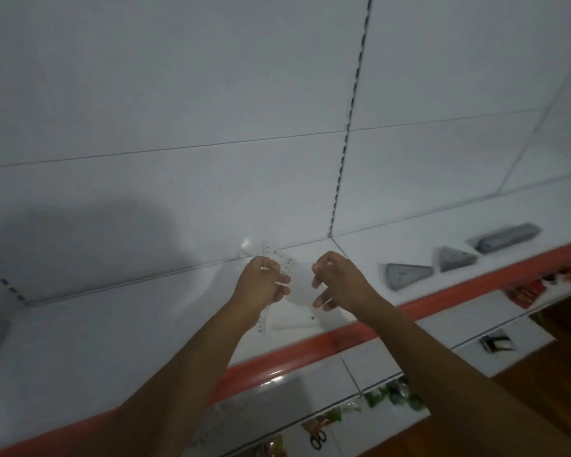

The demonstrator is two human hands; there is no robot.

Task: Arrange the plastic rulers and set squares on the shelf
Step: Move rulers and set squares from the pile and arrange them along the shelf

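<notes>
above white shelf (112,324) with red edge (310,347), left grip (261,285) pinching clear rulers (271,255), right grip (337,278) curled, contents unclear

Both forearms are extended forward and upward, converging toward the centre | left hand (261,285): fingers are curled and something clear is pinched at the fingertips | right hand (338,280): held just beside the left, fingers bent inward, thumb below; whether anything is gripped cannot be told.
</notes>
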